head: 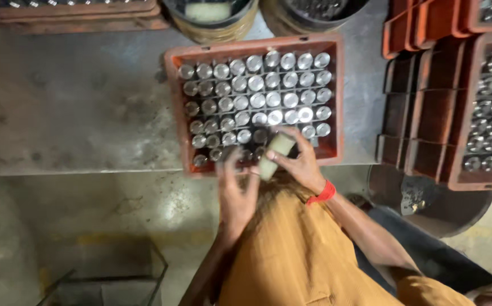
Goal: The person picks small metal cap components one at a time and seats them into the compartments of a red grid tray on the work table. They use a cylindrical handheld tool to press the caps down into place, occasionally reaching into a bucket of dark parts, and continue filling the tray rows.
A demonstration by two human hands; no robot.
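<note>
A pale, whitish-green block (274,154), oblong with rounded edges and a dull, waxy look, sits in the right hand (298,161). The grip is closed around its far end, fingers wrapped over the top and thumb on the side. Its long axis runs from near-left to far-right, the far end tilted up over the near edge of the orange crate (336,85). The left hand (235,190) is just beside the block's near end, fingers half curled and spread; whether it touches the block or holds anything cannot be told.

The crate rests on a stained grey tabletop (75,102) and holds rows of shiny round metal pieces (257,85) standing upright. Further orange crates (427,107) are stacked at the right, one filled with similar metal pieces. At the far edge stand two round dark buckets (212,20), one holding another pale block. A red band (322,194) circles the right wrist.
</note>
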